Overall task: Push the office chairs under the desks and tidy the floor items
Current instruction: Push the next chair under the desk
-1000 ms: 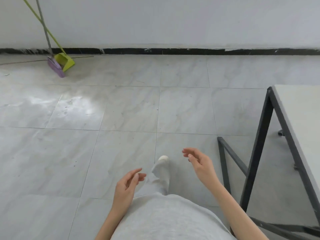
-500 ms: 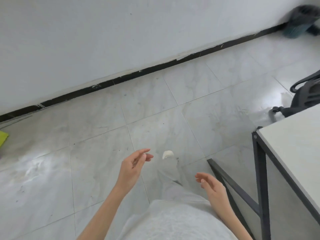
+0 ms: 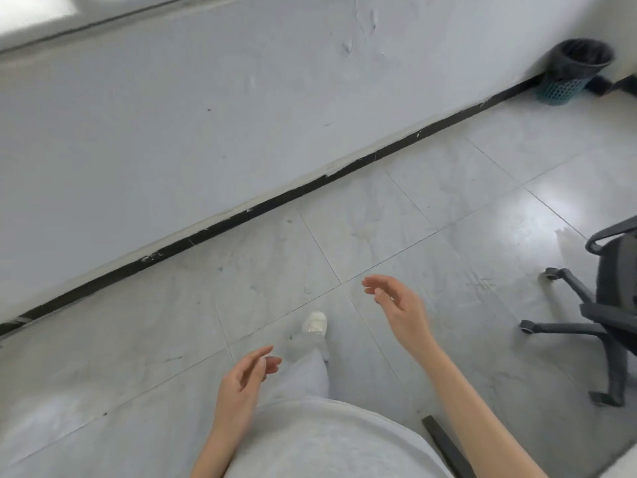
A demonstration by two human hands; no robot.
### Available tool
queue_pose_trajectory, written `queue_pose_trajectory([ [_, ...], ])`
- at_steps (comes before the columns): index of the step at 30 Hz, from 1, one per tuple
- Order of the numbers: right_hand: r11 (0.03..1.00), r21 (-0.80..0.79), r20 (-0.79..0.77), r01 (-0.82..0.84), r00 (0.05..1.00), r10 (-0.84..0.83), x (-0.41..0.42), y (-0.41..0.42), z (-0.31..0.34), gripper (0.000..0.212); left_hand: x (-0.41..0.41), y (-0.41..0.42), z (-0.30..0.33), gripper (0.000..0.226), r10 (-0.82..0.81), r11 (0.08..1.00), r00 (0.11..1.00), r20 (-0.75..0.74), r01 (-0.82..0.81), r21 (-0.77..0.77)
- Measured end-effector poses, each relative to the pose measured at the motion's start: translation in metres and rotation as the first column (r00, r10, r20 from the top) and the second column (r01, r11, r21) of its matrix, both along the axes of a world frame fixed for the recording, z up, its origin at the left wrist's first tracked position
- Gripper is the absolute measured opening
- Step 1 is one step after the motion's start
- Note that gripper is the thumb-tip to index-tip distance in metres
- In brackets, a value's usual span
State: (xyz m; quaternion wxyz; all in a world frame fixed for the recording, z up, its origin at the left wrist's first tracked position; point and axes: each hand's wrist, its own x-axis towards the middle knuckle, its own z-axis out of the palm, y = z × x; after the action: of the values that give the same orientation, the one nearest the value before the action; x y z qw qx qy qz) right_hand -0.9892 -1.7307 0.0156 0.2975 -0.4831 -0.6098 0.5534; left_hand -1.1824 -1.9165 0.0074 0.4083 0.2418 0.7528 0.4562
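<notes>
Pale marble-look floor tiles (image 3: 362, 215) meet a grey wall along one black baseboard (image 3: 275, 198). One black office chair (image 3: 606, 315) stands at the right edge, only partly in view, with three wheeled legs showing on the floor. One dark mesh waste bin (image 3: 572, 72) sits in the far right corner. Two bare hands hover above the floor, holding nothing: the left hand (image 3: 243, 384) and the right hand (image 3: 400, 307) both have loosely spread fingers. One white shoe (image 3: 315, 322) steps forward between them.
</notes>
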Motion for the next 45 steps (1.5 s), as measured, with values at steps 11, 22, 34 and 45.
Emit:
queue_pose_trajectory([
  [11, 0.851, -0.181, 0.144, 0.493, 0.869, -0.473, 0.034, 0.178, -0.039, 0.039, -0.027, 0.397, 0.001, 0.027, -0.566, 0.825, 0.825, -0.002, 0.566, 0.015],
  [22, 0.462, -0.233, 0.18, 0.856, 0.505, -0.844, 0.13, 0.348, -0.062, 0.037, 0.129, 0.717, 0.01, 0.025, -0.893, 0.445, 0.447, -0.055, 0.894, 0.055],
  [34, 0.314, -0.043, 0.083, 0.948, 0.317, -0.945, 0.325, 0.619, 0.012, 0.036, 0.28, 0.943, 0.008, 0.026, -0.94, 0.341, 0.341, 0.009, 0.94, -0.017],
  [45, -0.27, 0.539, 0.417, 0.798, -0.531, -0.738, 0.388, 0.584, 0.039, 0.032, 0.548, 1.062, 0.041, 0.022, -0.724, -0.657, -0.606, -0.33, 0.752, 0.061],
])
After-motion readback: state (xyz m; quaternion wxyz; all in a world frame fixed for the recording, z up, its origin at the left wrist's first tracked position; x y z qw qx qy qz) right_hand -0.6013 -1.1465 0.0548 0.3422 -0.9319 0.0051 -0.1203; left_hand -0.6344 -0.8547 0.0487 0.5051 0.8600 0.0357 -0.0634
